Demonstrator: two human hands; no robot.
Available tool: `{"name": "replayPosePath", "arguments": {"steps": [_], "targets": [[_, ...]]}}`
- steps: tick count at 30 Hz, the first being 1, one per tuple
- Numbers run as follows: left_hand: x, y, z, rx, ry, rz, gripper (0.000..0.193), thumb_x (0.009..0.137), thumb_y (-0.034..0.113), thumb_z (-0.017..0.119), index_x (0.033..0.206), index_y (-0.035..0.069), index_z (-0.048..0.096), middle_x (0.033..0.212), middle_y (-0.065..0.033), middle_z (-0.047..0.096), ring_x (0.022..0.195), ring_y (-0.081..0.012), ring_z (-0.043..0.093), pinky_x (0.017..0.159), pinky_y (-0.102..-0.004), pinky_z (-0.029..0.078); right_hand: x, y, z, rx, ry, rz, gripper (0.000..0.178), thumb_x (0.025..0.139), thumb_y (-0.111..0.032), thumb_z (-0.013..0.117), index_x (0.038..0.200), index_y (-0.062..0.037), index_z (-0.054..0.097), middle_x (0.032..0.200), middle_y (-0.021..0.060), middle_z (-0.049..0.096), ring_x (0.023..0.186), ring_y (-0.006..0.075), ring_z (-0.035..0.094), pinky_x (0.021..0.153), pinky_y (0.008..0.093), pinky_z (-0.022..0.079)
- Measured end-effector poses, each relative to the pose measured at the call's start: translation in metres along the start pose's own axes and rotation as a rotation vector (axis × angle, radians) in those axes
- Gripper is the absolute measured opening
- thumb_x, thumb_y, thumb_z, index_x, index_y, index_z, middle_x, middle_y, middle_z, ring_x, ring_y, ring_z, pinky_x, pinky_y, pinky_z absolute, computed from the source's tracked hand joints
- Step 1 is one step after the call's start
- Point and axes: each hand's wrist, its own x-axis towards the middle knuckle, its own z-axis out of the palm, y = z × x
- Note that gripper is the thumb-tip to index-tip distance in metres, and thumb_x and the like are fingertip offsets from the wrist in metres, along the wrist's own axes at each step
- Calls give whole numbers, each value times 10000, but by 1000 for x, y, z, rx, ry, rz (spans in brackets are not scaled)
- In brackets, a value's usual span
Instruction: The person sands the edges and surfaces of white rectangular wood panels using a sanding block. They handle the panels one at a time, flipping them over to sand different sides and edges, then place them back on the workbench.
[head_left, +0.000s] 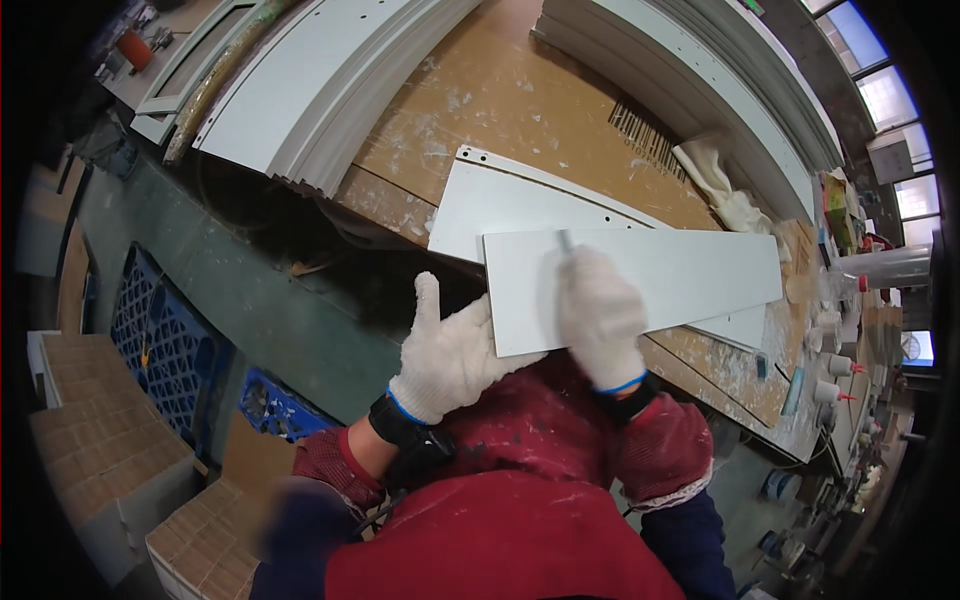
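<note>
A long white board (pixel 700 270) lies across another white panel (pixel 500 205) on the workbench, its left end jutting past the bench edge. My left hand (pixel 445 355), in a white knit glove, is at that end with the thumb spread away. Its fingers stretch beneath the lower corner of the board and are partly hidden. Over the board's face, my gloved right hand (pixel 602 315) is closed and smeared by motion. A thin grey tool (pixel 565 240) pokes out above its fist; the exact kind is too blurred to tell.
Stacked white panels stand at the back left (pixel 310 90) and back right (pixel 700 70) of the brown, paint-flecked bench top (pixel 480 80). A crumpled white cloth (pixel 725 190) lies by the right stack. Glue bottles (pixel 828 390) stand far right; blue plastic pallets (pixel 165 340) and cartons (pixel 110 440) occupy the left floor.
</note>
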Motion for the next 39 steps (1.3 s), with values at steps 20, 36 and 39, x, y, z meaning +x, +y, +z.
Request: {"name": "replayPosePath", "arguments": {"steps": [20, 36, 39], "targets": [[-13, 11, -20, -32, 34, 58, 1085, 841, 814, 206, 1495, -45, 93, 1545, -253, 178, 1431, -378, 196, 1150, -523, 173, 34, -10, -21, 344, -369, -380, 97, 773, -141, 627, 852, -112, 580, 793, 85, 589, 736, 299, 600, 646, 407, 485], [0, 10, 4, 721, 377, -196, 646, 958, 412, 535, 1307, -117, 409, 1220, -256, 570, 1031, -312, 640, 838, -411, 575, -28, 43, -68, 553, -537, 29, 179, 777, -89, 621, 953, -113, 599, 794, 61, 605, 737, 262, 623, 649, 369, 513], [21, -7, 24, 915, 516, -232, 338, 912, 151, 550, 1110, -123, 557, 960, -210, 680, 653, -223, 685, 580, -307, 600, -38, 44, -57, 500, -387, 41, 177, 830, -106, 567, 1004, -107, 600, 800, 75, 624, 721, 249, 640, 597, 369, 513]]}}
